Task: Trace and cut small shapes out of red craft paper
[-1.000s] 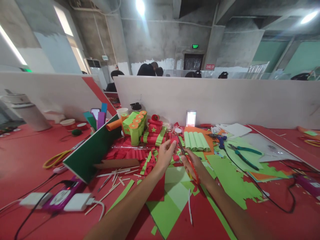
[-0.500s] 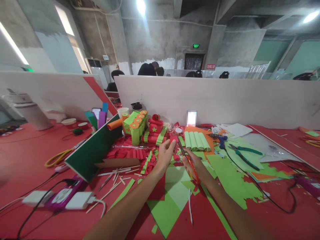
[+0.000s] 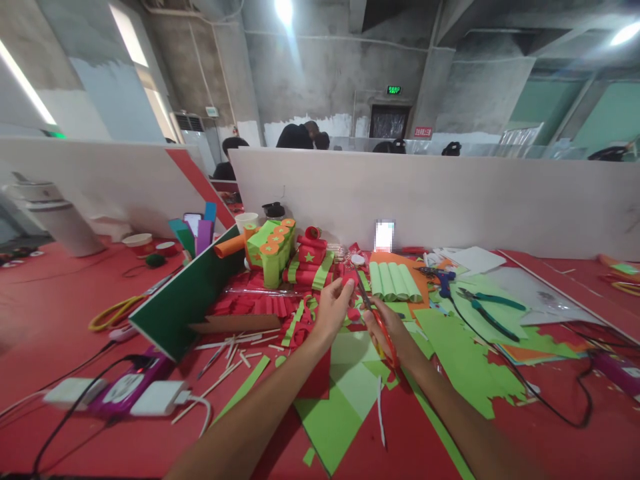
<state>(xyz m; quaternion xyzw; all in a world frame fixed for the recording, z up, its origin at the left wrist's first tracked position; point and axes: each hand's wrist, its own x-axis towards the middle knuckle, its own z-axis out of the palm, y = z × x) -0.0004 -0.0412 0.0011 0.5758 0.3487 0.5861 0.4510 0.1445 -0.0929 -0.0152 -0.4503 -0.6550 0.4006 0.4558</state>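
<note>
My left hand (image 3: 333,307) pinches a small piece of red paper (image 3: 349,283) between thumb and fingers, over the middle of the table. In my right hand (image 3: 387,323) are scissors (image 3: 389,343) with red-orange handles. Their blades point up and forward, right beside the red paper; whether they touch it I cannot tell. Beneath both hands lie green paper sheets (image 3: 345,380) and red scraps. Just beyond my left hand stand rolled red paper tubes with green bands (image 3: 309,273). Pale green paper rolls (image 3: 395,281) lie beyond my right hand.
Green-handled pliers (image 3: 493,317) and a blue glue gun (image 3: 444,281) lie on the right. To the left are a dark green board (image 3: 187,307), thin sticks (image 3: 233,353), a purple power strip (image 3: 133,387) and yellow-handled scissors (image 3: 117,315). A white partition (image 3: 450,200) closes off the back.
Both hands stay almost in place, still with the red paper and the scissors. The view has shifted very slightly.
</note>
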